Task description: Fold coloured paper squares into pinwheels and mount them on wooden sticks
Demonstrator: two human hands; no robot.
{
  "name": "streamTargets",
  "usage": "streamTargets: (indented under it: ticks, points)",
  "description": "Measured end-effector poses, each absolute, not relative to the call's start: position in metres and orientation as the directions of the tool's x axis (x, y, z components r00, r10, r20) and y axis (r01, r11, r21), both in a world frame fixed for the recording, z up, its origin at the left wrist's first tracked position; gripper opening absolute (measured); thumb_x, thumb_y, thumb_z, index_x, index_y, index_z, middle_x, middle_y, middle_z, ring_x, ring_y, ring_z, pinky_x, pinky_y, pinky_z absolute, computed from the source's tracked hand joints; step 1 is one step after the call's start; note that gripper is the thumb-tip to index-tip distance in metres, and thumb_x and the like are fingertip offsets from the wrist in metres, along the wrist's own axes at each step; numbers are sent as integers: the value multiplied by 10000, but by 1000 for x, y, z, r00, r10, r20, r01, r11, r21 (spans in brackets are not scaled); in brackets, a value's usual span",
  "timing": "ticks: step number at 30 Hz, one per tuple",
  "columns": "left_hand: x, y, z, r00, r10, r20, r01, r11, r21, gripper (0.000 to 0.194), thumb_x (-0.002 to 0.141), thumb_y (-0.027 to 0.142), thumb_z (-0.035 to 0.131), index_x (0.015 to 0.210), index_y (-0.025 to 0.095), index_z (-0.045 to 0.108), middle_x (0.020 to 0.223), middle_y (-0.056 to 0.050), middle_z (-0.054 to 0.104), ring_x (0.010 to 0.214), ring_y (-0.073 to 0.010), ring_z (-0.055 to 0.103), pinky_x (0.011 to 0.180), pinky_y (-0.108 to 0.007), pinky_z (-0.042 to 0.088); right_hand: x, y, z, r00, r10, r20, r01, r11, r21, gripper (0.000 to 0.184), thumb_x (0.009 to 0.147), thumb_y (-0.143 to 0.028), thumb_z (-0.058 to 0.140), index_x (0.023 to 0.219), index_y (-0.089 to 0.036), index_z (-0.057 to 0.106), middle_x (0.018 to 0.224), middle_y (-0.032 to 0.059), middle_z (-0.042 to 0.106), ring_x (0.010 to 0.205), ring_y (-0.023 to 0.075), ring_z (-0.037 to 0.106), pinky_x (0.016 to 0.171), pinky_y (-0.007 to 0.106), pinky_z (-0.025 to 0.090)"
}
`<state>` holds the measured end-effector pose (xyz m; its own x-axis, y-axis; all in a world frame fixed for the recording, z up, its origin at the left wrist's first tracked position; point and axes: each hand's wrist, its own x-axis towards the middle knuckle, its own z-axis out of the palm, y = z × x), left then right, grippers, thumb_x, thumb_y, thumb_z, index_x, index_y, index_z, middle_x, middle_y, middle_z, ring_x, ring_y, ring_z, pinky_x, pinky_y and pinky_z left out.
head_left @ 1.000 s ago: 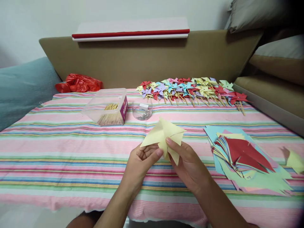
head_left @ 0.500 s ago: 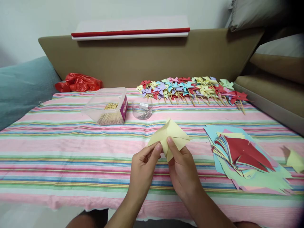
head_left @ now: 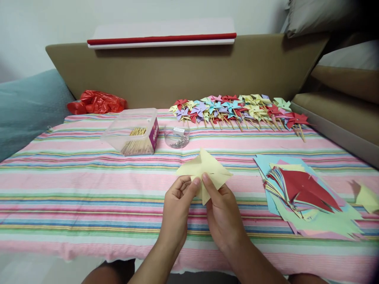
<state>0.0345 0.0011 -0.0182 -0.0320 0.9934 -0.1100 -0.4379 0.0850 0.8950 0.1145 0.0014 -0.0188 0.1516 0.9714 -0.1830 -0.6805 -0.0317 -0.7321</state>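
Pale yellow paper (head_left: 211,163), cut and folded toward a pinwheel shape, is at the centre of the frame, above a striped cloth (head_left: 89,232) that spreads across the middle and lower frame. Behind the cloth, a brown panel (head_left: 166,73) spans the upper frame. Colourful pinwheels (head_left: 233,108) on sticks lie massed at upper right; at right is a stack of cut paper (head_left: 308,191), a red sheet uppermost. A clear plastic box (head_left: 154,136) of thin sticks is left of centre. The left hand (head_left: 176,205) and right hand (head_left: 225,217) each have a closed grip on the yellow paper, thumbs near its middle. Smaller, beside the box, a round clear container (head_left: 167,141) holds tiny silvery pieces (head_left: 181,142).
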Motion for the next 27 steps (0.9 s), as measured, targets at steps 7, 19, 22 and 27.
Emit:
streamTargets:
  ticks: [7,19,22,27]
  points:
    - [34,4,-18,-83,979,-188,-490,125,863,224,796,346,805,890,157,731,818,-15,672,734,-108,587,698,-211,498,115,1,-19,104,969,-225,-670,-99,-735,400,797,-388,809,1149,-213,735,1120,59,763,986,240,694,863,383,531]
    - [26,7,-16,-195,963,-188,-435,87,896,286,759,384,823,864,136,728,755,-35,716,684,-138,636,659,-235,507,133,7,-15,138,976,-169,-455,-89,-886,403,852,-518,702,1112,-210,676,1034,53,721,878,201,660,753,334,527]
    - [20,11,-14,-232,951,-204,-450,81,889,295,739,396,834,828,140,717,739,-25,712,664,-128,631,632,-222,496,151,11,-13,309,951,25,-219,97,-971,335,918,-463,606,1188,-266,585,1204,59,640,992,211,642,824,367,534]
    - [14,14,-13,-252,944,-213,-455,78,887,311,726,403,838,823,138,710,749,-23,714,651,-119,624,624,-215,485,172,14,-13,-31,786,617,549,529,-647,283,864,-211,649,1140,-276,641,1480,111,374,1304,309,475,1029,503,444]
